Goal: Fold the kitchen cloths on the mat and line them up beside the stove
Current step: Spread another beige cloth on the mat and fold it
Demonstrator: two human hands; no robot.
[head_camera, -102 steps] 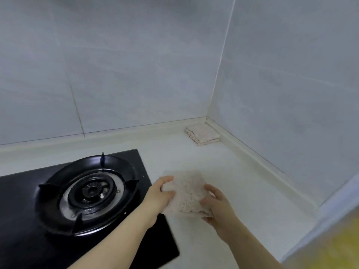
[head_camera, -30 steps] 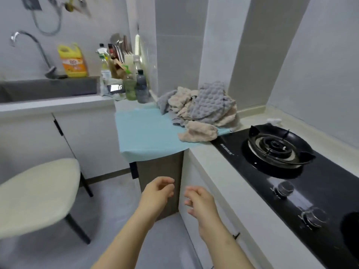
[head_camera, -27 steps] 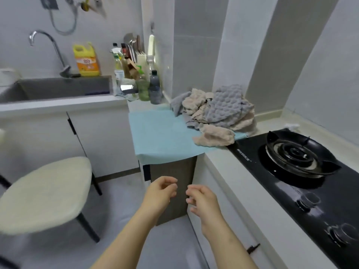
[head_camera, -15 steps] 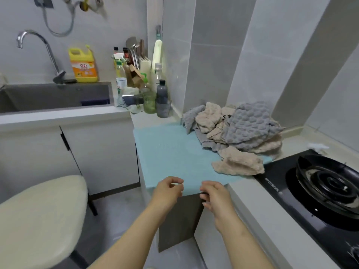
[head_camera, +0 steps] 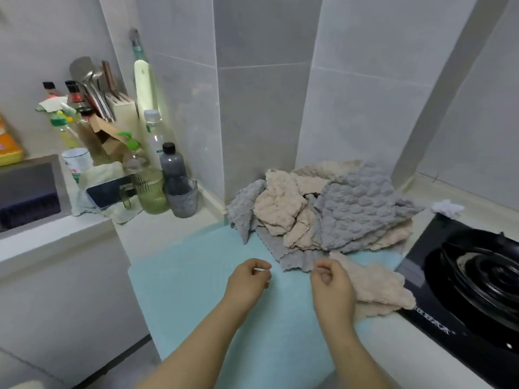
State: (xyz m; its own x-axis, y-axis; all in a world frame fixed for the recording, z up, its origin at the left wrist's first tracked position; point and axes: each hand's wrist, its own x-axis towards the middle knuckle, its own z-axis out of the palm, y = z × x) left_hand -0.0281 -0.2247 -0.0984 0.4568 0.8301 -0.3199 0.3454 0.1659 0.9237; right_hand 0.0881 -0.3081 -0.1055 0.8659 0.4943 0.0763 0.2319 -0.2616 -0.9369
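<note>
A light blue mat [head_camera: 202, 279] covers the counter in front of me. A heap of crumpled grey and beige kitchen cloths [head_camera: 331, 209] lies on its far right part against the wall. One beige cloth [head_camera: 376, 287] lies apart at the mat's right edge, next to the black stove [head_camera: 474, 279]. My left hand [head_camera: 248, 279] hovers over the bare mat, fingers loosely curled, holding nothing. My right hand [head_camera: 331, 284] hangs just left of the beige cloth, fingers curled, also with nothing in it.
Bottles, a glass jar [head_camera: 151, 192], a phone [head_camera: 108, 190] and a knife block [head_camera: 120, 113] crowd the counter corner at the left, beside the sink [head_camera: 28, 189]. A small white rag [head_camera: 446, 207] lies behind the stove's burner. Tiled walls close the back.
I have turned from the far corner, where I held a folded beige cloth, back to the mat. Both hands, now holding nothing, have moved forward over the mat towards the cloth heap.
</note>
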